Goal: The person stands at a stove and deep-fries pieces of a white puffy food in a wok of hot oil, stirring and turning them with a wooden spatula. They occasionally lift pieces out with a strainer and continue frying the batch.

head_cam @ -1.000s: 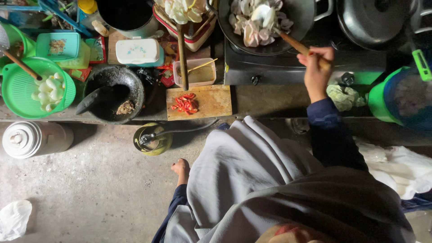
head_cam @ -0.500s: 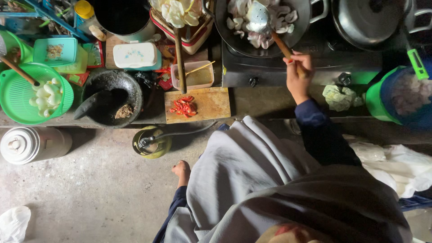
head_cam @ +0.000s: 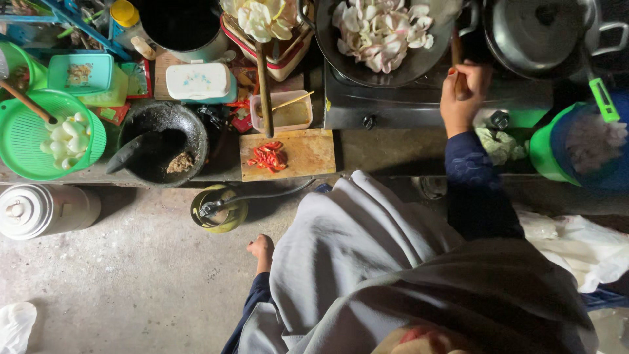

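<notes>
The person's right hand [head_cam: 464, 92] is reaching up over the front of the grey metal stove [head_cam: 393, 105], and its fingers are closing tight around the thin brown wooden handle of a stirring tool [head_cam: 457, 56]. The handle is pointing up into the big dark round pan [head_cam: 386, 39], which is sitting on the stove and is holding lots of pale white and pink petal-shaped pieces of food [head_cam: 380, 26]. The tip of the tool is hiding at the pan's edge, so its shape cannot be told. The left hand is hiding under the grey cloth [head_cam: 367, 262] that the person is wearing, so nobody can tell what it is doing. To the right, another dark pot with a metal lid [head_cam: 537, 33] is sitting beside the pan, and a green plastic bucket [head_cam: 547, 151] is standing below it. To the left of the stove, a small wooden cutting board [head_cam: 298, 154] is lying with sliced red chillies [head_cam: 268, 156] on it. Next to it, a black stone mortar bowl [head_cam: 160, 141] is sitting with a dark pestle inside, and a green plastic strainer basket [head_cam: 26, 137] is holding small white pieces. A bare foot [head_cam: 261, 249] is resting on the grey concrete floor [head_cam: 118, 282], near a yellow-green gas bottle [head_cam: 219, 208].
</notes>
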